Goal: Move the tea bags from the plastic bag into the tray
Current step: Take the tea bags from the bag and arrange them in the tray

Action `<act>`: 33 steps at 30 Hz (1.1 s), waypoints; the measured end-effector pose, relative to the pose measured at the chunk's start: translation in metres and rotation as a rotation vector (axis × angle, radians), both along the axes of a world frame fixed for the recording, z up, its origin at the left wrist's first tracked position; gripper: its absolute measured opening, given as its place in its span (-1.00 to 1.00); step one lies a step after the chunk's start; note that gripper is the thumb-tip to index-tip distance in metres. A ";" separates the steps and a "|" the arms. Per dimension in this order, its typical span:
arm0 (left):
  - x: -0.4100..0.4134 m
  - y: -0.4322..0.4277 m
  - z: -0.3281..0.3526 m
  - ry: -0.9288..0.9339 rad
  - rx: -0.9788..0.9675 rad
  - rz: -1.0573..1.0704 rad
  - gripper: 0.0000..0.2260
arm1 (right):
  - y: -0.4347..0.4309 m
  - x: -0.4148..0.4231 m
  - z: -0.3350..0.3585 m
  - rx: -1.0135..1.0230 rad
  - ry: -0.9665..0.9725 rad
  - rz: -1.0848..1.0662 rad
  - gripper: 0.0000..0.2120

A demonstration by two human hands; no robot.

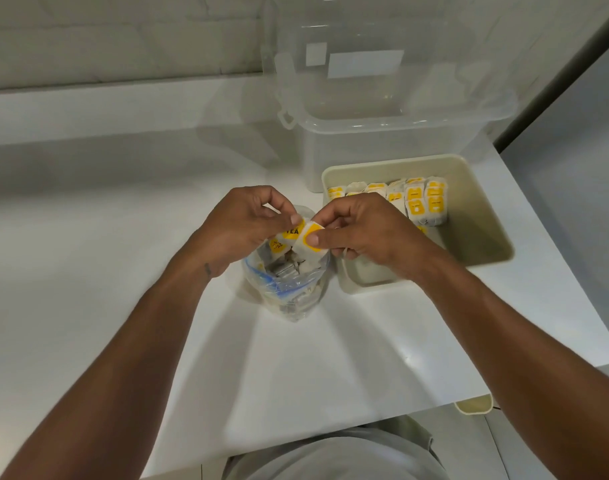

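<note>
A clear plastic bag (289, 289) with a blue zip strip stands open on the white counter, holding several tea bags. Just above its mouth, my left hand (242, 226) pinches a tea bag with a yellow "TEA" label (292, 233). My right hand (362, 233) pinches another yellow-and-white tea bag (305, 249) right beside it; the two bags touch. To the right lies the beige tray (483, 216), with a row of several yellow-labelled tea bags (417, 199) lined up along its far side. My right hand partly hides the tray's near left corner.
A large clear plastic box (382, 140) with its lid (365, 57) propped behind it stands just behind the tray. The white counter (105, 254) ends at a wall behind and at an edge on the right. A beige object (474, 405) hangs below the counter's front edge.
</note>
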State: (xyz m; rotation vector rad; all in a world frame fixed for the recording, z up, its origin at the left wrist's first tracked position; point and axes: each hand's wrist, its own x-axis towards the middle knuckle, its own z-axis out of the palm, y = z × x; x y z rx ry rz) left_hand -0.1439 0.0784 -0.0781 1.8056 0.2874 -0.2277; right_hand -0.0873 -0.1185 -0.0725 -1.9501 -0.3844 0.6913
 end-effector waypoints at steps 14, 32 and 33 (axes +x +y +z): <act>0.021 -0.033 0.027 -0.123 0.144 -0.133 -0.94 | -0.053 0.027 0.009 0.110 -0.006 -0.049 -0.86; 0.103 -0.123 -0.008 -0.081 1.007 -0.232 -0.91 | -0.123 0.114 -0.023 -0.257 -0.205 0.007 -0.89; 0.104 -0.127 -0.011 -0.067 1.018 -0.236 -0.93 | -0.123 0.115 -0.026 -0.288 -0.232 0.031 -0.89</act>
